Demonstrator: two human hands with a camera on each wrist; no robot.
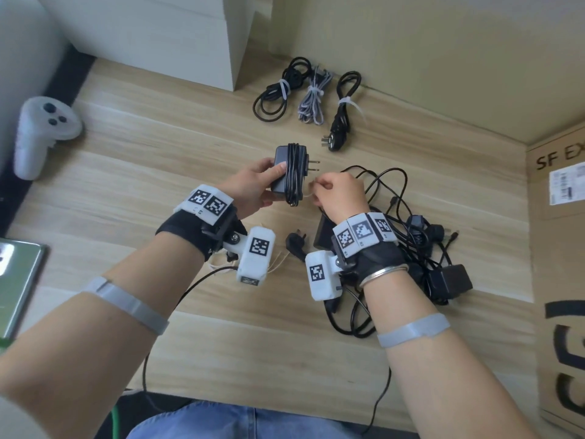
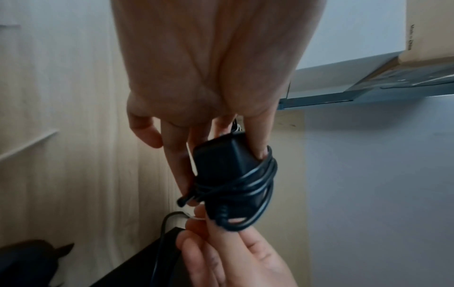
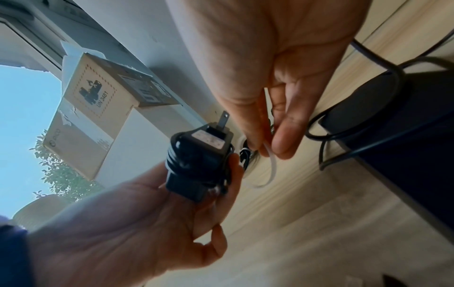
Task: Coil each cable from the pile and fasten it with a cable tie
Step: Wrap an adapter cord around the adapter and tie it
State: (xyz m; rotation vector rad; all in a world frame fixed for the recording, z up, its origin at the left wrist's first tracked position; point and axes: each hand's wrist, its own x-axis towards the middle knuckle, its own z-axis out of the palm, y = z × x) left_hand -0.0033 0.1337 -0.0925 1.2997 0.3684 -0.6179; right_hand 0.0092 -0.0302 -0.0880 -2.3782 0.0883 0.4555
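Shows a black power adapter (image 1: pixel 286 172), raised just above the bench (image 1: pixel 158 153) and wrapped in its own cord, gripped by the left hand (image 1: pixel 253 185) with thumb on top and fingers curled underneath. Shows the right hand (image 1: pixel 340 193) just beside it, fingers curled, pinching a thin white cable tie (image 3: pixel 271 167) between thumb and forefinger. Cannot tell whether already looped round the cord.

Seems to call for fastening the wound cord. Best done by keeping the left grip firm to stop the turns slipping, passing the tie round every strand, feeding tip into head, then pulling snug without crushing the cord.

Spreads out below as pale wood-grain bench against a beige wall. Carries a large cardboard box (image 1: pixel 557 248) at the right, a white cabinet (image 1: pixel 158 36) at the far left, a tangled pile (image 1: pixel 421 248) of black cables under the right wrist, three tied bundles (image 1: pixel 311 99) at the back, and a white controller (image 1: pixel 38 131) at the left.
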